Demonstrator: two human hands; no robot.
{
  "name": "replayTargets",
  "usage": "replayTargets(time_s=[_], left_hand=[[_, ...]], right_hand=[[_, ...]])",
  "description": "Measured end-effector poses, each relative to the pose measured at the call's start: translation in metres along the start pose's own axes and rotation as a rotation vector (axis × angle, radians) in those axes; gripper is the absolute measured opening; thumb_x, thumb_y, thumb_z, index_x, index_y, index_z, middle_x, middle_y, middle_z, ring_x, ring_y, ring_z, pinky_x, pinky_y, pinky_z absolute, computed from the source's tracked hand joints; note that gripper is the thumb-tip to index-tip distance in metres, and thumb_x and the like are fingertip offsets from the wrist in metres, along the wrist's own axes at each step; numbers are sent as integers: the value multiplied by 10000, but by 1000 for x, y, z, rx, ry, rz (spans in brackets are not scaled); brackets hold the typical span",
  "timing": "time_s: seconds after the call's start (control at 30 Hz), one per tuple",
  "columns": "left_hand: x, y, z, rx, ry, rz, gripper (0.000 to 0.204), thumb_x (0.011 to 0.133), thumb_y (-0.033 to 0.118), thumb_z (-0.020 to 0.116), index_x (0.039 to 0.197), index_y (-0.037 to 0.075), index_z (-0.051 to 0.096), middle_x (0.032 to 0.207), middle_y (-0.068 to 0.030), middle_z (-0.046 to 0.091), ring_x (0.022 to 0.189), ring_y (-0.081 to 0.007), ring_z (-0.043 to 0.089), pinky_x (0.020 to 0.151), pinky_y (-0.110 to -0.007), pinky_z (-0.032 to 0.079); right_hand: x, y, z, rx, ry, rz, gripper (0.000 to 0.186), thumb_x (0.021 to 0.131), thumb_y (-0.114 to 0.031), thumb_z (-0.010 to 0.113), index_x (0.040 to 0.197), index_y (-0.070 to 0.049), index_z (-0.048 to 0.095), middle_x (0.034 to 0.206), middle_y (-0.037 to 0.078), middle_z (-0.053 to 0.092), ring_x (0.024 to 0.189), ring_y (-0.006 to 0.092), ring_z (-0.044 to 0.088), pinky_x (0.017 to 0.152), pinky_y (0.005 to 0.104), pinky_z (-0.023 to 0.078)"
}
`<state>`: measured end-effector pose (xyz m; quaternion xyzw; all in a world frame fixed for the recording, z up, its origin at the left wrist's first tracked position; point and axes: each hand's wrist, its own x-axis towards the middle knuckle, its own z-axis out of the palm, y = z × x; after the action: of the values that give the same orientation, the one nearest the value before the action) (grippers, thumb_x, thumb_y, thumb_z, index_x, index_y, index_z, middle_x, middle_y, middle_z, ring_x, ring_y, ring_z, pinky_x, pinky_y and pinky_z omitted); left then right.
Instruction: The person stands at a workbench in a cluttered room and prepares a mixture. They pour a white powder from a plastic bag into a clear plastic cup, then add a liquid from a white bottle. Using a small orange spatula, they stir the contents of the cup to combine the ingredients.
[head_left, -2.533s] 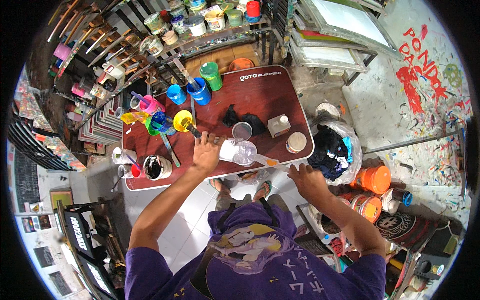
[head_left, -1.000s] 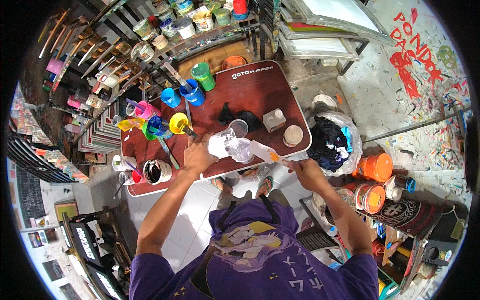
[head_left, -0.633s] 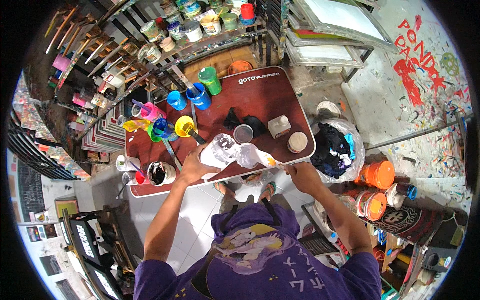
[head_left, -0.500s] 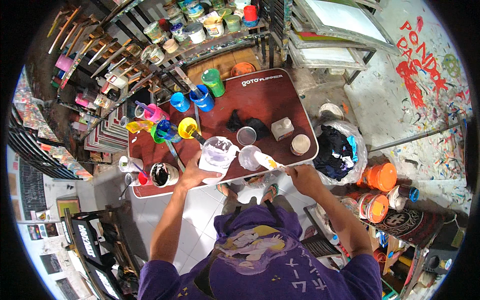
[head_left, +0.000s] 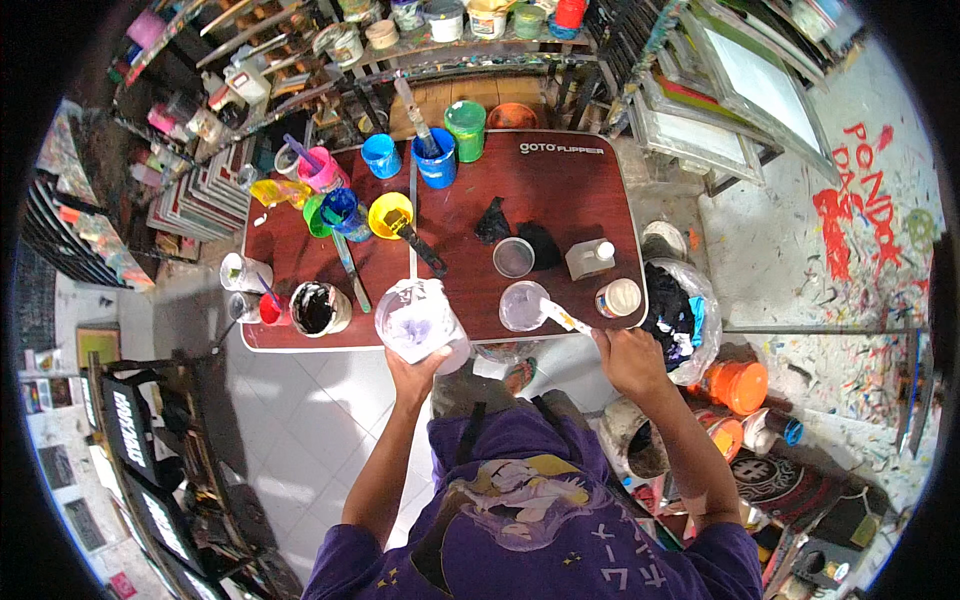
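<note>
My left hand [head_left: 413,369] grips a white tub [head_left: 449,342] with pale lilac-white paste inside, above the table's front edge. My right hand [head_left: 632,362] is closed on a white spatula [head_left: 565,318], whose blade end reaches into a clear cup [head_left: 518,300] of pale lilac paste. Behind that cup sit another clear cup [head_left: 513,254], dark cloth [head_left: 492,222], a white bottle [head_left: 589,259] and, to the right, a lidded jar [head_left: 618,297]. A yellow cup [head_left: 390,210] with a dark-handled tool stands behind the tub.
The red-brown table [head_left: 560,185] holds colourful paint cups at left and back, including a black-paint tub [head_left: 318,310]. A shelf [head_left: 400,55] of pots and racked screens [head_left: 730,100] stand behind. A bag of dark rags [head_left: 675,320] and orange buckets [head_left: 737,388] are at right.
My left hand has moved the tub from over the clear cup, leftward and toward me, turning it more upright. The spatula's blade has lowered into the cup. The camera view has shifted.
</note>
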<state>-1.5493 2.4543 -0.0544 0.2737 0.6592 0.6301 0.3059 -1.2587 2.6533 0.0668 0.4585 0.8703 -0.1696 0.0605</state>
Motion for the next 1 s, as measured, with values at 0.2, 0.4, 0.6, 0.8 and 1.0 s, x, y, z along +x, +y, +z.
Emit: replayTargets(time_s=[0.2,0.4,0.6,0.8,1.0], left_hand=[[27,-61,-14,217,368,119,948,609,236,969,1353,-41,449,1253,-181,596,1161,-292,604,1017,-424,485],[52,-138,-16,326,369,161,892,659,225,932,1347,-26,423,1284,-200,531,1195,-310,566,1026,-416,462],[63,-190,-30,319,438,206,951,661,246,936,1380,-46,387,1290,-193,473,1218,-337,514,1050,-441,421],[90,-166,-39,436,423,237,1099,505,468,1015,1328,6,452,1224,-145,504,1146,-335,525,992,-452,429],[88,-160,-36,467,455,158,1130,499,466,1011,1352,-8,440,1249,-158,497,1190,-355,496,1024,-473,414]], right_hand=[[27,-38,-15,-199,-12,-31,425,1006,-361,556,814,-23,728,779,237,709,752,418,713,731,513,577],[36,-71,-26,-291,-38,-88,368,999,-334,585,848,-27,720,845,252,705,851,411,704,744,506,554],[42,-95,-34,-394,-84,-144,274,985,-302,604,913,-55,697,791,134,681,684,324,708,601,442,570],[45,-105,-55,-446,-189,-80,249,1003,-276,558,1013,-80,711,892,122,696,876,288,722,646,437,591],[62,-92,-28,-556,-189,-324,160,898,-205,633,943,-75,714,915,128,700,879,288,710,684,435,579]])
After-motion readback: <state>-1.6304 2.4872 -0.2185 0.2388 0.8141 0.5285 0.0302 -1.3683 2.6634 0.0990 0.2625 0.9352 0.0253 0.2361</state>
